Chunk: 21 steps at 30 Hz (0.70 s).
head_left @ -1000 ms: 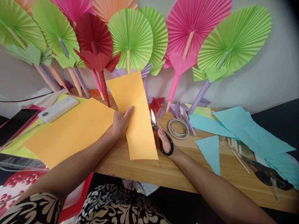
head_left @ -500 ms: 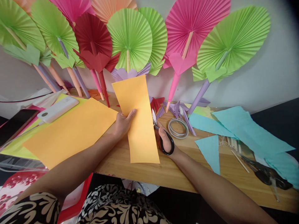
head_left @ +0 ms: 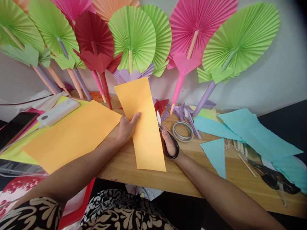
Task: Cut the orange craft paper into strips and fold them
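Observation:
My left hand (head_left: 128, 127) pinches a yellow-orange sheet of paper (head_left: 144, 140) by its left edge, thumb on the front and the other fingers hidden behind. The sheet stands tilted up above the wooden table. In my right hand (head_left: 169, 143) is a pair of scissors (head_left: 177, 153) with black handles, my thumb through one loop. Their metal blades point up and away, right beside the sheet's right edge; whether they touch it I cannot tell. Another yellow-orange sheet (head_left: 74, 134) lies on the table left of my left hand.
Pleated paper fans (head_left: 131, 38) on rolled sticks lean along the wall. Right of the scissors are tape rolls (head_left: 182, 131), blue paper pieces (head_left: 214, 153) and a second pair of black scissors (head_left: 268, 179). A white power bank (head_left: 59, 111) and a phone (head_left: 16, 127) lie at left.
The lower end of the held sheet has swung slightly right and down. Both hands keep their grip, and the scissors have hardly moved.

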### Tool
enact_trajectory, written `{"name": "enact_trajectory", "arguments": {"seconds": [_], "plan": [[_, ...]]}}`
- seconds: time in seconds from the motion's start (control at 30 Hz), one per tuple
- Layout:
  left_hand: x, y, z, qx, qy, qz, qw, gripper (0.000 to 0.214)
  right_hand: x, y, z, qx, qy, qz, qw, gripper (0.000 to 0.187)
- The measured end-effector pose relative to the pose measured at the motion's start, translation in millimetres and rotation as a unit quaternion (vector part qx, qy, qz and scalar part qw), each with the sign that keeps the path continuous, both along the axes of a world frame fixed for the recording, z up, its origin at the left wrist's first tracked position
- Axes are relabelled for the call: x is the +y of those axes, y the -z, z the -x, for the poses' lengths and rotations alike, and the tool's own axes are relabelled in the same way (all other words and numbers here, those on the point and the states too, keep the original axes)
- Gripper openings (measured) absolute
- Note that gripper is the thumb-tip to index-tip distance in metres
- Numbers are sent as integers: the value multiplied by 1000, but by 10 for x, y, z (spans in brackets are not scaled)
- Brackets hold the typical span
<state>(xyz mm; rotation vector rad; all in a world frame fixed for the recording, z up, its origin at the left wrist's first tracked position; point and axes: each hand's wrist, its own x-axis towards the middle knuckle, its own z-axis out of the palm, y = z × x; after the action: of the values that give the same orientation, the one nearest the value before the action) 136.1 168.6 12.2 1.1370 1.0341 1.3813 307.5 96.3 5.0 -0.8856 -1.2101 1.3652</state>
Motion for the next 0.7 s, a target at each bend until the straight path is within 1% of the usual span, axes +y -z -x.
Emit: {"name": "enact_trajectory", "arguments": {"seconds": [0.1,0.2,0.47,0.7], "plan": [[5,3,2,2,1,-1,1000,54,-1,-11,11,14,-4,-19,1000,56],[6,2,4,-3,1,1,1000,55,-2,-16,16,22,-11,-23,999,55],[0,-31,-1,-2,3,1,1000,58,-16,-54,28,33,-22,-10,999,59],[4,-18,0,-9,3,1,1000,57,-17,-26,29,17,-12,-11,1000,60]]}}
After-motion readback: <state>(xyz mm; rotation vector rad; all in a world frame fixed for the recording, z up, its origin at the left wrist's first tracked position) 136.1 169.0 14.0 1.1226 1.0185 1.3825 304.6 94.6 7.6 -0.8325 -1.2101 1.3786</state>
